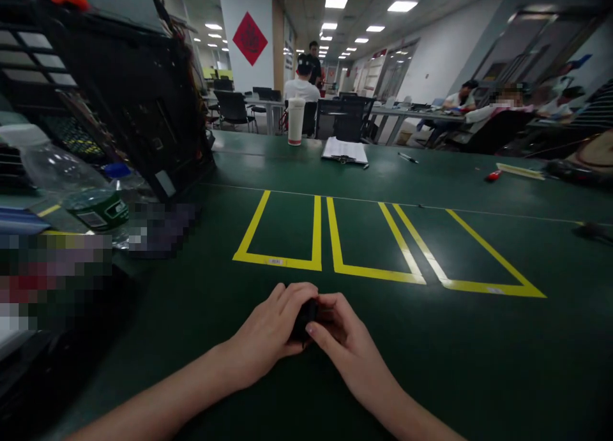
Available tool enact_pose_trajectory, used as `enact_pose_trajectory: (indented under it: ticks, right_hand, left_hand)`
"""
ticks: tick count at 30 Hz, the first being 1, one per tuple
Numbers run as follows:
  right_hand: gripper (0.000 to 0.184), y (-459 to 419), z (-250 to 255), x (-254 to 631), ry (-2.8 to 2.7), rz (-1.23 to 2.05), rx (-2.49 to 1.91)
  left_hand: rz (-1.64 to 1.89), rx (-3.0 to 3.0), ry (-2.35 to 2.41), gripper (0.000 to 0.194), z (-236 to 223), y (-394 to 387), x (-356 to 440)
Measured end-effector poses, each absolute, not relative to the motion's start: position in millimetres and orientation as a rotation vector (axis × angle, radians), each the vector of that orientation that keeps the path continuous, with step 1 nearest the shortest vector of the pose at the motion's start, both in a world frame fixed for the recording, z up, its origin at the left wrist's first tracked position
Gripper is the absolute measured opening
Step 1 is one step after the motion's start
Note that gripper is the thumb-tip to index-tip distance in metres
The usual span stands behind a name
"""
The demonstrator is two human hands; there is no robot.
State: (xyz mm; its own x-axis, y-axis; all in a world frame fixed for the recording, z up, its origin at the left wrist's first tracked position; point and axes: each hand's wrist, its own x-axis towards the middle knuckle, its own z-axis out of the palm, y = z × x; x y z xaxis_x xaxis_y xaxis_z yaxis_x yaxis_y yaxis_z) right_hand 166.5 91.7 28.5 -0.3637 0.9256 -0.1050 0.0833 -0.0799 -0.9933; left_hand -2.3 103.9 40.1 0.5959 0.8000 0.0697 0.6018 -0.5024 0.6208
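Note:
Both hands meet over the near part of the green table, around a small black object (304, 320) whose kind I cannot make out. My left hand (271, 329) wraps round it from the left, fingers curled over its top. From the right, my right hand (342, 332) closes on it, thumb against its near side and fingers bent behind. Most of the object is hidden by the fingers. Just beyond the hands, yellow tape (287, 263) marks open-ended shapes on the table.
A large black computer case (138, 109) and a plastic bottle (71, 173) stand at the left. Toward the far edge are a white cup (295, 122), a clipboard with papers (345, 150) and a pen (408, 157). A red-handled tool (493, 175) lies right. Several people sit beyond.

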Motion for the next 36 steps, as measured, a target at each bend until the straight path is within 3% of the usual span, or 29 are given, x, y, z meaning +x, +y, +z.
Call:
enact_pose_trajectory:
  ticks: [7, 11, 18, 24, 27, 32, 36]
  right_hand:
    - [0.026, 91.3, 17.1, 170.0, -1.689, 1.299, -1.123]
    - [0.018, 93.2, 20.7, 169.1, -1.639, 1.320, -1.125]
    - [0.026, 92.3, 22.7, 165.9, -1.546, 1.481, -1.176]
    - [0.031, 89.5, 19.0, 167.0, -1.670, 1.278, -1.117]
    - [0.020, 91.5, 22.3, 166.5, -1.633, 1.334, -1.138]
    - [0.024, 93.0, 23.9, 166.5, -1.544, 1.474, -1.172]
    - [0.029, 89.7, 22.3, 167.1, -1.640, 1.365, -1.133]
  left_hand:
    - [0.484, 2.307, 1.082, 0.073, 28.3, 108.0, -3.3]
    - [0.504, 2.315, 1.087, 0.069, 25.9, 107.7, -3.6]
    - [0.516, 2.305, 1.090, 0.070, 33.3, 106.1, -4.7]
    - [0.549, 2.333, 1.084, 0.071, 28.0, 106.1, -4.6]
    - [0.544, 2.317, 1.083, 0.069, 29.1, 106.6, -4.6]
    - [0.491, 2.280, 1.084, 0.066, 34.3, 106.5, -5.4]
    - [0.526, 2.294, 1.095, 0.067, 28.9, 106.4, -5.6]
